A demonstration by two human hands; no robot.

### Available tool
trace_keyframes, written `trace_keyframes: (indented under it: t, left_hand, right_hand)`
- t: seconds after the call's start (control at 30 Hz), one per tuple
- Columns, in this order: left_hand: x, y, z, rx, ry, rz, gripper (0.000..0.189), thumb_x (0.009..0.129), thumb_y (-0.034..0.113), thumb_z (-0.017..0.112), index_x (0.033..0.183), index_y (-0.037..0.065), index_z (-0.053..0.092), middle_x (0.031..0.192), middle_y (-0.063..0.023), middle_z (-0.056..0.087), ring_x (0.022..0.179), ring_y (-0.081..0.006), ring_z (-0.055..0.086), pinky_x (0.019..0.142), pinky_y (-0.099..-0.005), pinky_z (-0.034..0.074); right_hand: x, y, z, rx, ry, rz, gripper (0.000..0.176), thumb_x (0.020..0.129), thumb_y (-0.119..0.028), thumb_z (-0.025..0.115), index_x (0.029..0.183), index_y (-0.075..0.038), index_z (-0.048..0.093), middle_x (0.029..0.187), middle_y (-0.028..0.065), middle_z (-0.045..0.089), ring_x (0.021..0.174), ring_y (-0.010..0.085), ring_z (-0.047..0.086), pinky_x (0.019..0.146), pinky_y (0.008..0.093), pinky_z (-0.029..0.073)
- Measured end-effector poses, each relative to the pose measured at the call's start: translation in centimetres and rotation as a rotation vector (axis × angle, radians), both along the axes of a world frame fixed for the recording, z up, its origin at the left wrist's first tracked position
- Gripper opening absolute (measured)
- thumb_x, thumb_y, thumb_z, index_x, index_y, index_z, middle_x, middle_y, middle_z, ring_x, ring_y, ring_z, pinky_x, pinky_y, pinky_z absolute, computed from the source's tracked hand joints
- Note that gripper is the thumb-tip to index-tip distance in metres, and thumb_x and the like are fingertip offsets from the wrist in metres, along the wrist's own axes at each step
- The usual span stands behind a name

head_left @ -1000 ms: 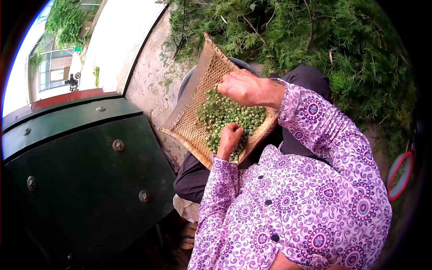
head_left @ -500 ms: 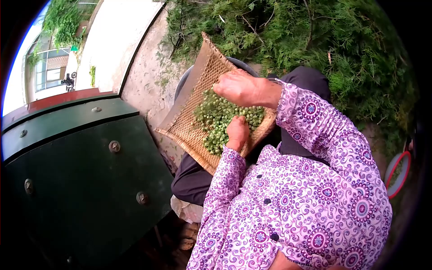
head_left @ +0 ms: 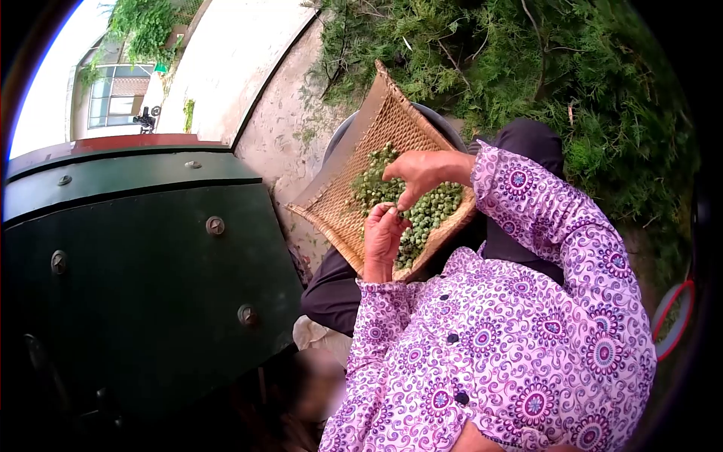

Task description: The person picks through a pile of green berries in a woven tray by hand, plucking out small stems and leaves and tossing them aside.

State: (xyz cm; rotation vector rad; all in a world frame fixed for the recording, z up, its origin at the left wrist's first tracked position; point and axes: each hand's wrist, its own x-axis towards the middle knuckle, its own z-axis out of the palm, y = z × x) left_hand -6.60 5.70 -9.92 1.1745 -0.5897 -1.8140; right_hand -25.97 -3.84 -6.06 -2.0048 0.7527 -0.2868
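Observation:
A woven wicker basket [head_left: 358,188], shaped like a scoop, lies across my lap. Small round green cones [head_left: 433,215] are heaped in it. Over the near left part of the heap, my left hand [head_left: 382,239] is closed in a pinch; what sits between thumb and fingertips is too small to make out. Just above it is my right hand [head_left: 428,175], its thumb pointing down near the left fingertips and its index finger held apart. Both hands are over the cones.
Leafy green conifer branches [head_left: 482,68] are piled beyond the basket and to the right. A metal basin rim [head_left: 440,123] shows behind the basket. Dark green studded metal panels [head_left: 143,264] stand at the left. A red-rimmed round object [head_left: 672,320] is at far right.
My right hand has come down toward my left hand and spread its thumb and index finger. My left hand has lifted from among the cones. The view has shifted slightly.

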Motion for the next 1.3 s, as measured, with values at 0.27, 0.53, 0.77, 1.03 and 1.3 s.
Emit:
trace_keyframes:
  t: [0.27, 0.53, 0.77, 1.03, 1.3]
  left_hand:
    - [-0.8, 0.1, 1.9, -0.277, -0.180, 0.083, 0.008, 0.086, 0.003, 0.052, 0.094, 0.004, 0.053, 0.082, -0.0050, 0.057, 0.071, -0.0171, 0.059, 0.066, -0.0309, 0.051]
    - [0.0, 0.7, 1.0, -0.272, 0.046, 0.229, 0.010, 0.087, 0.003, 0.051, 0.096, 0.005, 0.055, 0.087, -0.0045, 0.059, 0.074, -0.0164, 0.058, 0.070, -0.0325, 0.050]
    - [1.7, 0.9, 1.6, -0.238, 0.299, 0.250, 0.009, 0.088, 0.006, 0.050, 0.095, 0.009, 0.055, 0.086, -0.0052, 0.062, 0.076, -0.0203, 0.059, 0.078, -0.0405, 0.048]
    - [8.5, -0.2, -0.9, -0.066, 0.131, 0.457, 0.005, 0.084, 0.003, 0.052, 0.088, 0.007, 0.053, 0.079, -0.0078, 0.061, 0.068, -0.0225, 0.060, 0.071, -0.0409, 0.050]
    - [11.1, -12.9, 8.2, -0.285, 0.122, 0.658, 0.051, 0.084, 0.040, 0.057, 0.120, 0.009, 0.039, 0.125, -0.0112, 0.038, 0.104, -0.0354, 0.046, 0.087, -0.0469, 0.042]
  right_hand:
    - [1.0, 1.4, -0.8, 0.681, -0.202, -0.090, 0.065, 0.071, -0.019, 0.073, 0.119, 0.011, 0.042, 0.110, 0.0227, 0.053, 0.088, 0.0246, 0.061, 0.068, 0.0292, 0.056]
    - [1.4, 1.2, -2.0, 0.764, -0.319, -0.101, 0.031, 0.073, -0.008, 0.066, 0.099, 0.008, 0.058, 0.079, 0.0107, 0.063, 0.070, 0.0174, 0.063, 0.062, 0.0275, 0.054]
    - [1.8, 0.6, -3.9, -0.050, -0.095, -0.086, 0.021, 0.069, -0.011, 0.061, 0.083, 0.003, 0.066, 0.073, 0.0186, 0.064, 0.064, 0.0277, 0.062, 0.063, 0.0349, 0.050]
    - [1.4, 3.0, -2.4, -0.325, -0.042, -0.070, 0.023, 0.067, -0.018, 0.066, 0.071, 0.004, 0.059, 0.065, 0.0202, 0.058, 0.066, 0.0362, 0.059, 0.064, 0.0435, 0.048]
    - [1.5, 2.9, -0.7, -0.279, 0.076, -0.048, 0.019, 0.070, -0.014, 0.066, 0.073, 0.002, 0.057, 0.072, 0.0189, 0.057, 0.077, 0.0344, 0.057, 0.071, 0.0442, 0.046]
